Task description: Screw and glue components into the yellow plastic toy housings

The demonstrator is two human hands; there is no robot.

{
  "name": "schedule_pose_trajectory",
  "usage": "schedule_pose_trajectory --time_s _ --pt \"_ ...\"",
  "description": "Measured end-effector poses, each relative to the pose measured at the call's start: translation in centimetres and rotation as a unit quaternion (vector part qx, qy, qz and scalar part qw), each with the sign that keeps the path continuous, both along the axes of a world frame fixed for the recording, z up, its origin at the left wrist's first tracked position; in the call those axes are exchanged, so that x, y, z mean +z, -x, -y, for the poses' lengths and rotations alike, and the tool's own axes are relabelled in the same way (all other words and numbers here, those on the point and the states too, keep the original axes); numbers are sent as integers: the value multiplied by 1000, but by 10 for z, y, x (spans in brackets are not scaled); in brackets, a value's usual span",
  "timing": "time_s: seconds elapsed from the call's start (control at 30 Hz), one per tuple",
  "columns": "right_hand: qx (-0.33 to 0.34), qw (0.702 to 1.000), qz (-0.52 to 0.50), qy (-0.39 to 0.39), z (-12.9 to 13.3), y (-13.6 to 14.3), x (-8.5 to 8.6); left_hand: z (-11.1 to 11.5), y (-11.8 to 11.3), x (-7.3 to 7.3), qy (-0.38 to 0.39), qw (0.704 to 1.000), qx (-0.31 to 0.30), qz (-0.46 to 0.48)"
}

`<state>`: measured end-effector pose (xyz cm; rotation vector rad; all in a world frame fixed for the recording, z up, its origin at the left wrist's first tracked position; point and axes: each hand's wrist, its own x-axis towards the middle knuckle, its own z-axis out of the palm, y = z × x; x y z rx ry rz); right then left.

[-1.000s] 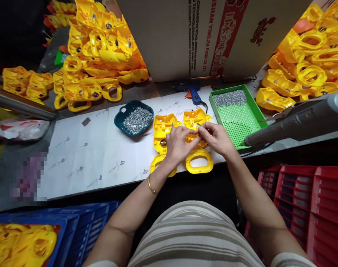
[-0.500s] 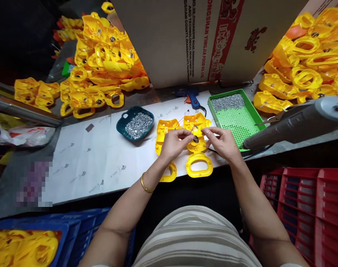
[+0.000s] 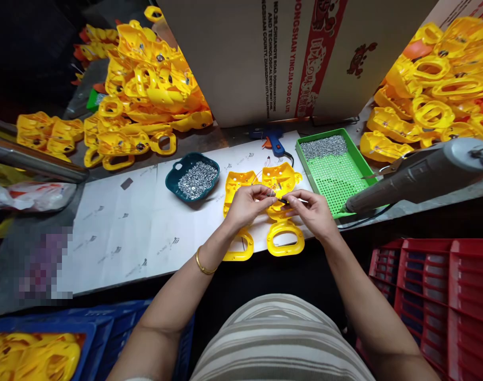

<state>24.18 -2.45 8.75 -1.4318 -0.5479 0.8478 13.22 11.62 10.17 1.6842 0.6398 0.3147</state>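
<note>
My left hand (image 3: 249,205) and my right hand (image 3: 311,209) meet over a yellow plastic shell half (image 3: 280,177). Between their fingertips is a small dark round part (image 3: 282,200), seen nearly edge-on, looking like a little speaker. Both hands pinch it. Thin wires (image 3: 261,173) run beside it across the shells. Another yellow shell half (image 3: 235,182) lies to the left, partly hidden by my left hand. Each shell has a loop handle pointing toward me, the right one (image 3: 286,252) plainly visible.
A dark green tray of screws (image 3: 173,186) stands left, a green basket with small metal pieces (image 3: 324,174) right. Behind lies a blue glue gun (image 3: 276,144). A grey power tool (image 3: 416,177) juts in from the right. Yellow shells (image 3: 146,84) are piled beside the cardboard box (image 3: 241,63).
My right fingers have moved left and closed on the dark round part. It has turned from face-up to nearly edge-on. My left hand has stayed nearly in place.
</note>
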Motion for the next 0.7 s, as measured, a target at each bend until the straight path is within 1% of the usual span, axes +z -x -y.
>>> schedule_pose_trajectory --time_s 0.13,0.2,0.3,0.37,0.47,0.53,0.57,0.6,0.63,0.67,0.7 --pt "-13 1000 -12 16 1 0 -4 2 2 -2 -27 1000 10 2" --pt "0 1000 11 14 2 0 -4 3 3 -5 -34 999 16 7" --pt "20 998 61 -11 3 1 -4 6 3 -8 -32 999 23 15" --pt "25 997 75 -18 3 1 -5 6 3 -9 -37 999 23 20" --pt "20 996 92 5 5 0 -6 4 4 -7 -73 997 8 13" --pt "0 988 149 27 7 -2 -7 1 8 -4 -140 990 -6 -10" --pt "-13 979 197 43 8 -3 -7 -1 11 -2 -194 980 -10 -30" --pt "-21 966 249 60 10 -3 -8 -3 14 -1 -258 965 -9 -54" --pt "-23 951 298 78 11 -3 -9 -3 16 0 -323 943 -5 -80" --pt "-18 936 336 98 12 -2 -9 -3 19 0 -380 919 -3 -106" --pt "-10 924 364 118 13 -1 -10 -2 21 0 -419 899 -6 -127"
